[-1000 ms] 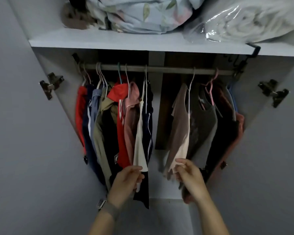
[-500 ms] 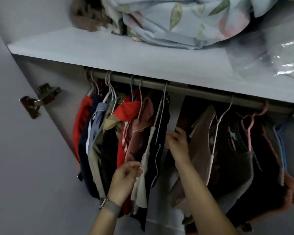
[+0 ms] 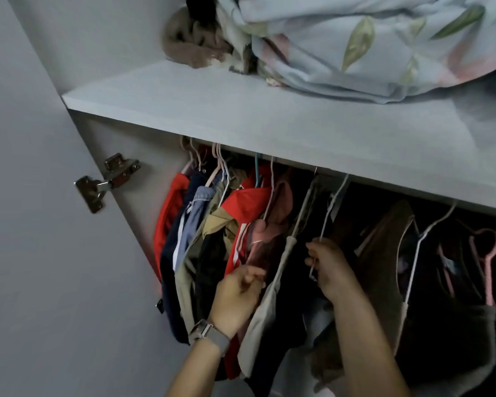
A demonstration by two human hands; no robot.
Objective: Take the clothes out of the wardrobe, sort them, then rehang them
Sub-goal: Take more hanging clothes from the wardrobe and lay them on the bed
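Clothes hang tightly packed on hangers under the wardrobe shelf (image 3: 269, 130), whose front edge hides the rail. On the left are red (image 3: 169, 213), navy, denim, khaki and pink garments; darker brown and grey ones (image 3: 384, 253) hang on the right. My right hand (image 3: 328, 267) grips the white wire hanger (image 3: 331, 210) of a dark garment in the middle. My left hand (image 3: 238, 296), with a watch at the wrist, pinches the edge of a beige garment (image 3: 272, 296) beside the pink one.
A floral blanket (image 3: 370, 44) and a brown fuzzy item (image 3: 189, 44) lie on the shelf above. The open left door carries a metal hinge (image 3: 106, 181). A pink plastic hanger (image 3: 487, 253) hangs at the right.
The view has moved closer and tilted up, so the shelf now hides the rail. My right hand has shifted from the garment's edge onto the white hanger. My left hand stays on the beige garment.
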